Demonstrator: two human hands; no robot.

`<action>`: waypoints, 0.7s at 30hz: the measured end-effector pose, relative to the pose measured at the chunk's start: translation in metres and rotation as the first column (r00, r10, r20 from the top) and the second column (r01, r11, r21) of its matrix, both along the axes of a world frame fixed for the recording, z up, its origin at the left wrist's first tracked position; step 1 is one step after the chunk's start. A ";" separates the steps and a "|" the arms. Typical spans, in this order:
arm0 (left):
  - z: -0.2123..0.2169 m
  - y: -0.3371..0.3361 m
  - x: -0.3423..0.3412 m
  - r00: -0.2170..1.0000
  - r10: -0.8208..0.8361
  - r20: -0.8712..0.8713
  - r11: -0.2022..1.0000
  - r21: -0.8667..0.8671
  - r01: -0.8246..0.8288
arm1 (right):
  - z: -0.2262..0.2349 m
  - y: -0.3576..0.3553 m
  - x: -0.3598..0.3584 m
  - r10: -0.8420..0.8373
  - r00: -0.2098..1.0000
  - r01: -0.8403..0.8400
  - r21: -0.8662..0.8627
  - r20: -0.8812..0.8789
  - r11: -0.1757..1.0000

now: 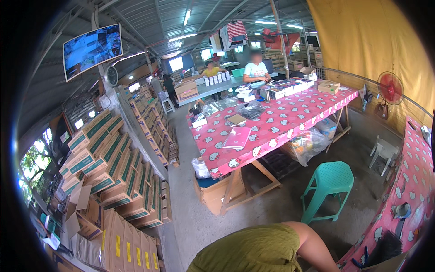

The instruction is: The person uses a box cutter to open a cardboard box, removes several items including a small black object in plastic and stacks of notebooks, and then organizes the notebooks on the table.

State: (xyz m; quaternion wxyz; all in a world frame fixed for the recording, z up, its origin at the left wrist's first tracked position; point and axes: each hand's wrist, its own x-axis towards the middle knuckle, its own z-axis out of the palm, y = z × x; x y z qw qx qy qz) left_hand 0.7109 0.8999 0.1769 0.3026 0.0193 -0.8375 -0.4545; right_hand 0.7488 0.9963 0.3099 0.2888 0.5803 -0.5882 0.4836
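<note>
Neither of my hands shows in the head view. At the lower edge, an olive-green garment (pixel 247 249) bulges up, and a bare arm (pixel 315 249) comes out of its sleeve toward the lower right. I cannot tell whether this arm is mine or another person's, as its hand is cut off by the lower edge. Close to where the arm leaves the view are a pink cloth-covered table (pixel 412 181) and a black brush-like thing (pixel 385 247) lying on it. A metal cup-like object (pixel 401 210) rests farther along that table.
A green plastic stool (pixel 333 177) stands ahead, before a long pink-clothed table (pixel 272 122) bearing a pink notebook (pixel 237 138) and book stacks. Cartons (pixel 108 158) are piled at left. A person (pixel 256 70) works across the table. A red fan (pixel 390 87) stands at right.
</note>
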 end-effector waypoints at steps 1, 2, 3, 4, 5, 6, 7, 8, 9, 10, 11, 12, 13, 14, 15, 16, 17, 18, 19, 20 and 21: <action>0.024 0.013 0.016 0.998 0.059 0.011 0.998 0.023 -0.059 | -0.002 0.003 -0.006 -0.033 0.999 0.033 0.000 0.014 0.999; 0.043 0.020 0.025 0.998 0.049 0.037 0.998 0.039 -0.050 | -0.003 0.006 -0.009 -0.058 0.998 0.058 -0.003 0.016 0.998; 0.059 0.023 0.032 0.998 0.027 0.050 0.998 0.055 -0.029 | -0.004 0.011 -0.011 -0.086 0.996 0.086 -0.008 0.012 0.996; 0.070 0.025 0.040 0.998 0.006 0.060 0.997 0.075 -0.011 | -0.005 0.016 -0.013 -0.111 0.994 0.111 -0.011 0.006 0.994; 0.076 0.020 0.055 0.998 0.028 0.063 0.993 0.113 -0.035 | -0.007 0.015 -0.013 -0.088 0.996 0.088 0.005 -0.011 0.996; 0.086 0.018 0.064 0.997 0.013 0.082 0.991 0.129 -0.024 | -0.008 0.020 -0.015 -0.105 0.994 0.105 0.005 -0.008 0.994; 0.095 0.014 0.073 0.979 0.062 0.192 0.994 0.081 -0.079 | -0.010 0.025 -0.018 -0.133 0.991 0.133 0.006 -0.009 0.991; 0.104 0.010 0.082 0.947 0.117 0.299 0.992 0.017 -0.128 | -0.011 0.030 -0.022 -0.153 0.988 0.153 0.001 -0.003 0.988; 0.119 0.003 0.088 0.903 0.172 0.395 0.985 -0.055 -0.164 | -0.012 0.036 -0.024 -0.187 0.982 0.187 -0.002 0.000 0.982; 0.148 -0.011 0.096 0.873 -0.016 0.488 0.990 0.131 -0.055 | -0.015 0.045 -0.026 -0.232 0.973 0.232 -0.005 0.004 0.973; 0.177 -0.017 0.103 0.890 0.037 0.455 0.981 0.152 -0.118 | -0.017 0.052 -0.027 -0.256 0.967 0.256 -0.005 0.012 0.967; 0.193 -0.031 0.103 0.914 0.118 0.388 0.989 0.034 -0.142 | -0.019 0.060 -0.028 -0.276 0.961 0.276 -0.004 0.020 0.961; 0.208 -0.044 0.100 0.933 0.188 0.306 0.982 -0.078 -0.173 | -0.021 0.068 -0.029 -0.302 0.953 0.303 -0.004 0.027 0.953; 0.229 -0.050 0.095 0.973 0.183 0.142 0.983 -0.005 -0.185 | -0.025 0.077 -0.029 -0.331 0.943 0.331 0.002 0.035 0.944; 0.246 -0.060 0.083 0.990 0.128 0.057 0.988 0.074 -0.132 | -0.028 0.084 -0.028 -0.375 0.926 0.375 0.008 0.042 0.927; 0.267 -0.066 0.072 0.996 0.082 0.042 0.985 0.149 -0.088 | -0.032 0.092 -0.026 -0.416 0.908 0.415 0.012 0.052 0.910; 0.279 -0.071 0.060 0.993 0.035 -0.114 0.985 0.175 -0.015 | -0.036 0.101 -0.023 -0.433 0.899 0.432 0.019 0.071 0.901; 0.292 -0.073 0.049 0.992 0.013 -0.125 0.984 0.176 0.010 | -0.041 0.110 -0.020 -0.456 0.885 0.454 0.039 0.093 0.890; 0.305 -0.077 0.042 0.991 -0.013 -0.135 0.983 0.179 0.038 | -0.045 0.115 -0.017 -0.462 0.879 0.459 0.051 0.118 0.887; 0.316 -0.080 0.030 0.994 -0.073 -0.086 0.987 0.140 0.085 | -0.047 0.122 -0.011 -0.477 0.866 0.471 0.077 0.147 0.879; 0.326 -0.081 0.013 0.987 -0.158 -0.038 0.982 0.095 0.161 | -0.048 0.128 -0.003 -0.502 0.846 0.494 0.092 0.180 0.865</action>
